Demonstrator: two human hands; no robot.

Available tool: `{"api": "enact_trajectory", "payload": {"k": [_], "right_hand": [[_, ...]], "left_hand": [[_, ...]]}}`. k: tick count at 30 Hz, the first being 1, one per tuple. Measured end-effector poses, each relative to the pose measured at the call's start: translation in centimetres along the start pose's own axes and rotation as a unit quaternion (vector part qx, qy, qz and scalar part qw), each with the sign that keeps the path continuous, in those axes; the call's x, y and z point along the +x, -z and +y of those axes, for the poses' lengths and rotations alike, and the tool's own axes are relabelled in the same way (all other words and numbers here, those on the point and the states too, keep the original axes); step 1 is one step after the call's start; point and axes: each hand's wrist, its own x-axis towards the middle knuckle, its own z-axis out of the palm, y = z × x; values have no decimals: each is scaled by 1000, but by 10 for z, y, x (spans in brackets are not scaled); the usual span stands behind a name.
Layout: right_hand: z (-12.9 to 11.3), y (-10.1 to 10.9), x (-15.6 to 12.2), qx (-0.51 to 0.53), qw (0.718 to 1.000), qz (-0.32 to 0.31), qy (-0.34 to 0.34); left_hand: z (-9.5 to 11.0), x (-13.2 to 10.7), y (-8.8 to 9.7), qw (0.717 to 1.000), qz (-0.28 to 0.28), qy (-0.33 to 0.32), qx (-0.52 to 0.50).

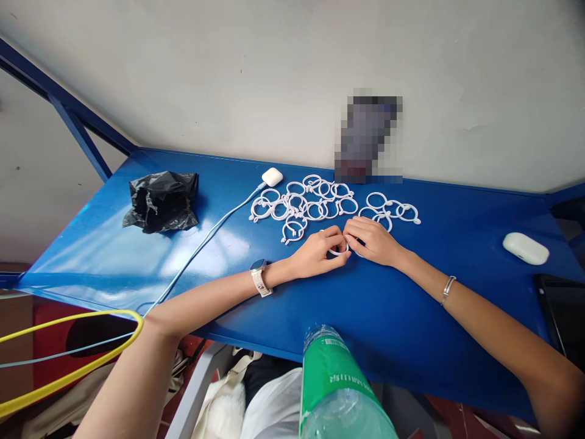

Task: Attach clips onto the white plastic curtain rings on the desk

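Both hands meet at the middle of a blue table (137, 256). My left hand (317, 253), with a watch on its wrist, pinches a white plastic ring (339, 250). My right hand (372, 241), a bracelet on its wrist, grips the same ring from the other side with closed fingers. Just beyond the hands lies a spread of several white plastic rings (311, 204), some linked together. A smaller group of rings (390, 210) lies to the right of it.
A crumpled black plastic bag (161, 200) sits at the left. A white charger plug (272, 177) with its cable runs off the front edge. A white earbud case (525, 248) and a dark tablet (564, 311) lie right. A green-labelled bottle (336, 384) stands below the table edge.
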Motion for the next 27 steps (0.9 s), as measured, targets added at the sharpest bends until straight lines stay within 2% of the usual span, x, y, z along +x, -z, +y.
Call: {"api": "enact_trajectory", "payload": {"k": [10,27], "right_hand": [[-1,2,0,0,1000,-4,0],[0,3,-2,38,999,8,-2]], "left_hand": [[2,0,1,1000,-6,-1,0],[1,0,0,997,28,13,-68]]}}
